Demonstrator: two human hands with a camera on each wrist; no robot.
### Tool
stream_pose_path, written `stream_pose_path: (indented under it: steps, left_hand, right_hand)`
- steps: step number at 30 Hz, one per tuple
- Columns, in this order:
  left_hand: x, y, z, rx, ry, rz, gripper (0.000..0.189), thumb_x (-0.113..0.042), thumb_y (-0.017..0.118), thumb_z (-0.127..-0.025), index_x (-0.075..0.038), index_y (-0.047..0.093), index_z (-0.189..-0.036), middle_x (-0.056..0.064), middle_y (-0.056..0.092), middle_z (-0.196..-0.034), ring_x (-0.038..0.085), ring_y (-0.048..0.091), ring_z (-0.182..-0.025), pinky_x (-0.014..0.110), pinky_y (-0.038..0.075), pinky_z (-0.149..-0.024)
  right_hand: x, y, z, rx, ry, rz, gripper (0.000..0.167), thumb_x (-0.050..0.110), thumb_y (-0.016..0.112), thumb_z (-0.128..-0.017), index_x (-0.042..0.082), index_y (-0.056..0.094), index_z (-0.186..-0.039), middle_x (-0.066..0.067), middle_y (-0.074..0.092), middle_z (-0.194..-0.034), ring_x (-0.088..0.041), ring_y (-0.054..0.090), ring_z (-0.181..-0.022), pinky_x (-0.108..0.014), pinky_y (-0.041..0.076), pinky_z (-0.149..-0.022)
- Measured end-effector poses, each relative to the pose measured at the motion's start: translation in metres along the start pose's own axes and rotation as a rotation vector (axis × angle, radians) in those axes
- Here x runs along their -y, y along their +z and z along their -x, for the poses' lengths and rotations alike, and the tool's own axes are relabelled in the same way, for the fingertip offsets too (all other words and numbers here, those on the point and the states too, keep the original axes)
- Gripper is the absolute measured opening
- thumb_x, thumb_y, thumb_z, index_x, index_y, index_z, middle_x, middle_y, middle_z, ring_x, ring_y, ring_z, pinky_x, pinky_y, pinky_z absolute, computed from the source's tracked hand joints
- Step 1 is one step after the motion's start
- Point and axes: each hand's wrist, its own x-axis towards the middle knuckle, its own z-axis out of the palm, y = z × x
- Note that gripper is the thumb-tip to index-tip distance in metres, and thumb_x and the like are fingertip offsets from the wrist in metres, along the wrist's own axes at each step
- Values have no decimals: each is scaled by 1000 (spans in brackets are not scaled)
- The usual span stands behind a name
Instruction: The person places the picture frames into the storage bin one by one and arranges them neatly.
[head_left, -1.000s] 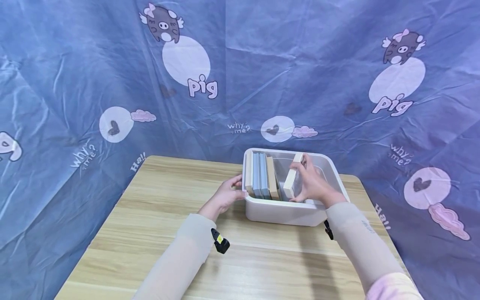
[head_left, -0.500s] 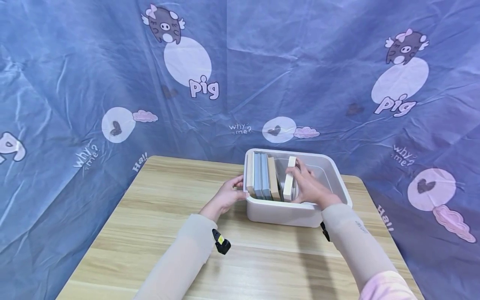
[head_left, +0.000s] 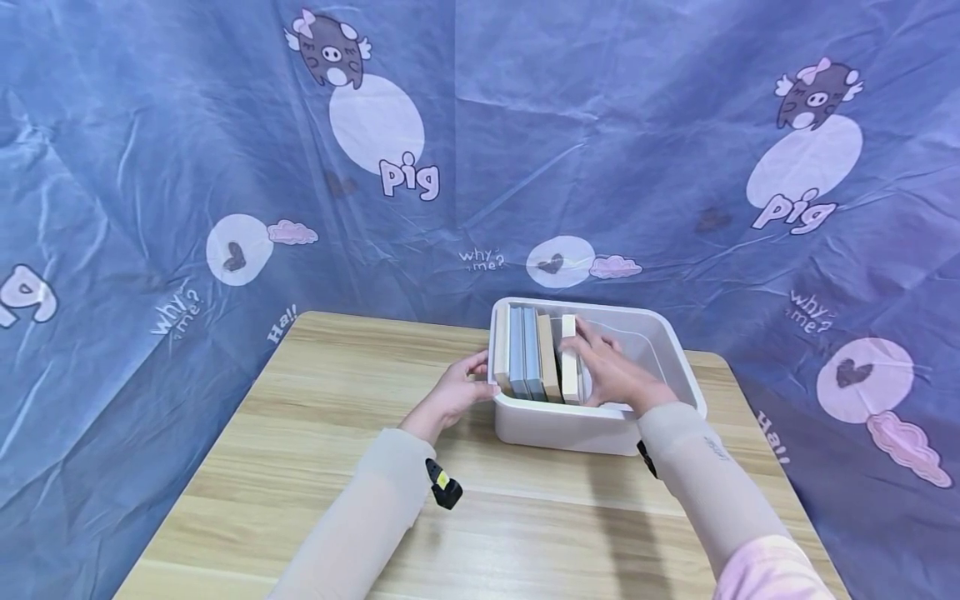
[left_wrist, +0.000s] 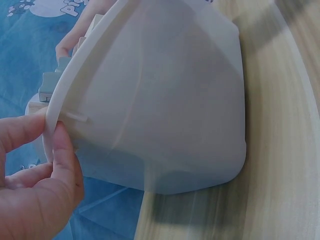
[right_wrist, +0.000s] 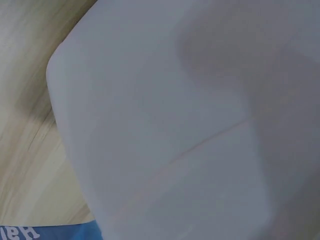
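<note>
A white plastic bin (head_left: 570, 432) holds several books standing on edge. From its left end come a cream book (head_left: 501, 358), two blue books (head_left: 525, 354) and a tan book (head_left: 550, 358). My right hand (head_left: 609, 371) reaches inside and grips another cream book (head_left: 570, 367) from its right side, upright, just right of the tan one. My left hand (head_left: 453, 390) pinches the bin's left rim; in the left wrist view the thumb lies at the inner side and fingers press the outer wall (left_wrist: 160, 100). The right wrist view shows only the bin's outer wall (right_wrist: 165, 125), not the hand.
The bin stands near the back right of a wood-grain table (head_left: 337, 467). Behind and around the table hangs a blue printed cloth (head_left: 510, 150). Inside the bin, the right part of the floor shows beyond my right hand.
My right hand has moved left with the cream book, bringing it from a tilt to upright near the tan book. My left hand has stayed on the rim.
</note>
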Motion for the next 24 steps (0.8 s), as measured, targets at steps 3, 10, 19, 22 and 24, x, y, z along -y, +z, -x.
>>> stream_pose_path:
  steps: [3, 10, 19, 22, 24]
  left_hand:
    - [1, 0, 0, -4, 0, 2, 69, 18, 60, -79, 2, 38, -143, 21, 45, -119, 18, 59, -83, 30, 54, -84]
    - [1, 1, 0, 1, -4, 0, 70, 17, 60, -78, 1, 39, -143, 22, 45, -119, 18, 59, -83, 30, 55, -83]
    - [1, -1, -2, 18, -8, -3, 71, 18, 60, -79, 2, 36, -144, 17, 46, -113, 18, 54, -87, 31, 55, -83]
    - [-2, -2, 0, 30, -14, -9, 71, 18, 60, -78, 3, 35, -144, 16, 47, -110, 18, 54, -87, 31, 55, -83]
    - [-9, -1, 5, 33, -12, -13, 70, 19, 59, -78, 5, 35, -143, 16, 47, -110, 18, 54, -86, 31, 55, -83]
  right_hand:
    - [1, 0, -1, 6, -10, 3, 98, 16, 94, -46, 15, 39, -127, -32, 6, -150, -44, 27, -134, -68, 22, -99]
    - [-1, 0, -2, 21, -38, -12, 98, 18, 94, -48, 16, 38, -129, -30, 7, -151, -44, 26, -134, -75, 26, -93]
    - [-9, 3, -4, -5, -91, -59, 95, 16, 93, -49, 14, 40, -128, -27, 18, -151, -45, 38, -127, -63, 40, -93]
    - [-9, 5, -5, -15, -93, -85, 92, 20, 94, -51, 13, 40, -125, -25, 25, -150, -43, 43, -124, -56, 41, -97]
    - [-8, 6, -5, -17, -89, -101, 91, 20, 93, -52, 13, 40, -125, -24, 28, -150, -43, 46, -121, -53, 43, -96]
